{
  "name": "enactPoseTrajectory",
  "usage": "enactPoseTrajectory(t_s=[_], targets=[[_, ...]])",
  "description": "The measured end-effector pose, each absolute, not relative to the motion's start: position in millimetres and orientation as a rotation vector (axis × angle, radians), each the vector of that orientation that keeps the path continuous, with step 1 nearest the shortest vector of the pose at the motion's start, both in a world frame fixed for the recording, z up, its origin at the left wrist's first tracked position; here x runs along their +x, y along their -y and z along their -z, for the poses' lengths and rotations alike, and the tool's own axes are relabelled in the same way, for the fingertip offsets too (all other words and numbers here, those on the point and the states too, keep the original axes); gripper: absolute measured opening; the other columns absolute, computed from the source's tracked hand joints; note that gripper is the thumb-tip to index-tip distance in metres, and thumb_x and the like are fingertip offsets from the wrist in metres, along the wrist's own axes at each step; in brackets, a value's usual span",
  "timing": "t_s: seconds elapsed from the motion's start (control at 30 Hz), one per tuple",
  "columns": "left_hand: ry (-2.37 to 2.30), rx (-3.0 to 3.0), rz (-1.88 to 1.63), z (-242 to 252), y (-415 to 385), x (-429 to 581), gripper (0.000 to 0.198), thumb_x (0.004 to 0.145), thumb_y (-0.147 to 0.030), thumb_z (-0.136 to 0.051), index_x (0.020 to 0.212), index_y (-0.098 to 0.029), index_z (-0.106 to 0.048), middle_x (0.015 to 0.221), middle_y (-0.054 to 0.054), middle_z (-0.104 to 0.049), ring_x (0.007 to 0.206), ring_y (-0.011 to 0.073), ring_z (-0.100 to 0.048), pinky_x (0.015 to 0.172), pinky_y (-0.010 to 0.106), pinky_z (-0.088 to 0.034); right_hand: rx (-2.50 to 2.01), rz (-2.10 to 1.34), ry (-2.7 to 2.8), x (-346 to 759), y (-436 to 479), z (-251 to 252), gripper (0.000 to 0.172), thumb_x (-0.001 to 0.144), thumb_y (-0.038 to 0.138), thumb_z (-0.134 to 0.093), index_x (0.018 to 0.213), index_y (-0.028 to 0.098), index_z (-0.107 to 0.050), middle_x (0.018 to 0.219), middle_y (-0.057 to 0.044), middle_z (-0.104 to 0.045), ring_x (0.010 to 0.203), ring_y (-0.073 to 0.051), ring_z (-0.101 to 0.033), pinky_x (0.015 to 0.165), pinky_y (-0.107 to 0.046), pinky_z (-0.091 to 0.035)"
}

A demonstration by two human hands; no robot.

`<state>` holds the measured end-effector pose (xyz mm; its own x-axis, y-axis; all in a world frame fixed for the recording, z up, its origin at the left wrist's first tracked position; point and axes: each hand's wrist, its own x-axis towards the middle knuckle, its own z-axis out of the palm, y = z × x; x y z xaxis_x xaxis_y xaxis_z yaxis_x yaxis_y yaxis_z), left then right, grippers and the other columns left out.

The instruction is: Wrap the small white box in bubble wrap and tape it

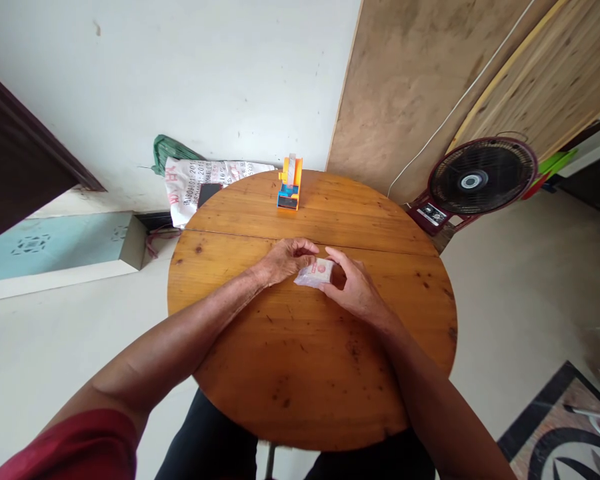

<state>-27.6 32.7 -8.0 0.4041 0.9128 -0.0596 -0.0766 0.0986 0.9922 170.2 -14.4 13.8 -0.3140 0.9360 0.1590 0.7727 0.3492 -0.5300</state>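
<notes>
Clear plastic with red print, the small packet (316, 272) is pinched from both ends low over the wooden surface (305, 373). The left hand (283, 261) grips one edge with its fingertips and the right hand (354, 288) grips the other. Keeping both grips close together and low probably gives the steadiest control. An orange holder (290, 183) stands well beyond the grip.

A packet (316, 272) lies on the table (300, 373) between left hand (283, 261) and right hand (357, 290) (both touch it); a dispenser (290, 183) stands behind, at the far edge.
</notes>
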Motion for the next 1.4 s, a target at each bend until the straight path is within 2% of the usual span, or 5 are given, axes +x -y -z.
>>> enactPoseTrajectory(t_s=[0.33, 0.73, 0.97, 1.17, 1.4], targets=[[-0.846, 1.302, -0.837, 6, -36, -33, 0.029, 0.069, -0.031, -0.077, 0.089, -0.014, -0.064, 0.077, -0.001, -0.063, 0.069, 0.0101, -0.055, 0.065, 0.023, -0.043, -1.526, -0.609, 2.106, 170, 14, -12, 0.069, 0.074, 0.029, -0.069, 0.139, 0.026, -0.048, 0.129, -0.010, -0.064, 0.120, -0.029, -0.057, 0.104, -0.049, -0.041], [-0.980, 1.175, -0.985, 3, -36, -31, 0.037, 0.062, -0.037, -0.080, 0.087, -0.014, -0.067, 0.078, 0.000, -0.066, 0.064, 0.0089, -0.052, 0.063, 0.023, -0.040, -1.311, -0.873, 2.021, 198, 11, -39, 0.076, 0.078, 0.030, -0.070, 0.147, 0.029, -0.036, 0.144, -0.009, -0.052, 0.134, -0.024, -0.048, 0.114, -0.047, -0.035], [-0.939, 1.163, -0.984, 2, -35, -31, 0.042, 0.056, -0.041, -0.087, 0.082, -0.015, -0.068, 0.076, 0.000, -0.068, 0.066, 0.0109, -0.057, 0.067, 0.025, -0.045, -1.403, -0.840, 2.118, 192, 11, -29, 0.080, 0.073, 0.032, -0.075, 0.145, 0.033, -0.040, 0.141, -0.008, -0.056, 0.129, -0.029, -0.053, 0.109, -0.052, -0.039], [-0.916, 1.210, -0.935, 2, -33, -30, 0.044, 0.056, -0.041, -0.088, 0.083, -0.013, -0.067, 0.074, 0.001, -0.068, 0.064, 0.0112, -0.058, 0.064, 0.025, -0.045, -1.433, -0.715, 2.118, 182, 12, -23, 0.071, 0.075, 0.028, -0.073, 0.141, 0.030, -0.046, 0.131, -0.007, -0.063, 0.124, -0.027, -0.056, 0.108, -0.048, -0.039], [-0.931, 1.276, -0.873, 4, -34, -31, 0.038, 0.063, -0.039, -0.083, 0.085, -0.013, -0.065, 0.075, 0.001, -0.067, 0.064, 0.0104, -0.056, 0.061, 0.023, -0.043, -1.420, -0.671, 2.117, 179, 12, -20, 0.069, 0.076, 0.028, -0.071, 0.141, 0.028, -0.046, 0.128, -0.007, -0.065, 0.121, -0.027, -0.057, 0.107, -0.048, -0.038]])
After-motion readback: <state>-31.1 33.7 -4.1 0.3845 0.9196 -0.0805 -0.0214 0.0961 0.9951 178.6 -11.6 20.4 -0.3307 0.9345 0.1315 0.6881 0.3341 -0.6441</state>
